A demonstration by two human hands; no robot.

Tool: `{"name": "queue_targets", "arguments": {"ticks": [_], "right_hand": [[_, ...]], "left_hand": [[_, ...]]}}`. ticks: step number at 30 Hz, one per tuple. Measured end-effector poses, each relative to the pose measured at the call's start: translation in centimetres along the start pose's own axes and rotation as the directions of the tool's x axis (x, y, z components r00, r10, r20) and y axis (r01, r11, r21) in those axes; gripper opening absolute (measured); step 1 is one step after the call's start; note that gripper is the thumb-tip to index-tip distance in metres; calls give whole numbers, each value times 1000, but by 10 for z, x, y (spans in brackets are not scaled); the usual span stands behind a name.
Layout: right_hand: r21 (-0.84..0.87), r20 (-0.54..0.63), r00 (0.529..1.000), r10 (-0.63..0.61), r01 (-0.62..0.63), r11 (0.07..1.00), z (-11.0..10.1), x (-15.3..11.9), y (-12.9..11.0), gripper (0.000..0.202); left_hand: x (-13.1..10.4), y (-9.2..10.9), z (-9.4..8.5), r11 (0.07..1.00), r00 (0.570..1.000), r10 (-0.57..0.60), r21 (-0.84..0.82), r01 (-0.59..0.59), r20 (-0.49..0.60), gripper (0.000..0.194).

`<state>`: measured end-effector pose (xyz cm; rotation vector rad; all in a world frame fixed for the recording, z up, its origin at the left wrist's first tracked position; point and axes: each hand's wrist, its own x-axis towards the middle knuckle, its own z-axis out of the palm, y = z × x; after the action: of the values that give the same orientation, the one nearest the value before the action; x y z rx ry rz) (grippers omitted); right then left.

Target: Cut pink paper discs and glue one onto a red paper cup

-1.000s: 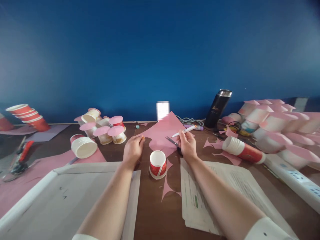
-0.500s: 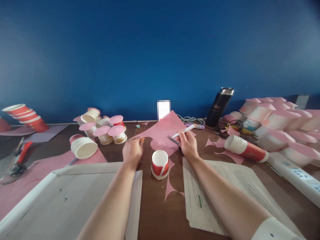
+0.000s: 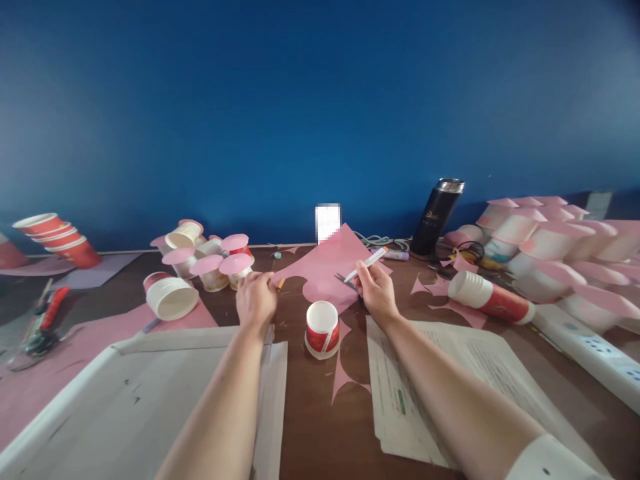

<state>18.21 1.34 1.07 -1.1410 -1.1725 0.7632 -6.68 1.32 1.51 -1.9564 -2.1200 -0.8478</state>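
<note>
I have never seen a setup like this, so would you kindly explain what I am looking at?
Gladly. There is no robot: these are a person's bare left hand and right hand, seen by a camera worn on that person's head, looking forward and down. The right hand holds a white pen over pink paper, with scissors close by. The left hand is at the paper's left corner; a small orange thing shows by its fingers, too small to identify. On the brown table, a red-and-white cup stands nearer the camera, and a black flask stands towards the blue wall.
</note>
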Motion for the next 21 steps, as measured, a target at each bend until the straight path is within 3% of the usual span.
{"name": "queue_targets", "arguments": {"ticks": [4,8,12,16,18,21], "right_hand": [[-52,44,999,-15,17,999,1,-1,1,43],[-74,77,997,3,3,997,3,-3,0,42],[12,91,994,54,-55,998,7,-6,-6,42],[126,148,983,106,-125,984,12,-8,-14,43],[143,189,977,96,-124,982,14,-9,-15,42],[125,225,972,68,-98,987,15,-11,-16,40]], "left_hand": [[2,3,10,998,985,-13,67,2,173,35],[5,8,14,997,973,7,67,-23,229,28],[5,14,10,985,989,106,-149,-90,103,26],[-1,26,3,804,956,291,-530,-268,-41,23],[-4,32,0,745,942,332,-601,-291,-44,21],[-7,36,-1,726,935,355,-621,-296,-31,19]]}}
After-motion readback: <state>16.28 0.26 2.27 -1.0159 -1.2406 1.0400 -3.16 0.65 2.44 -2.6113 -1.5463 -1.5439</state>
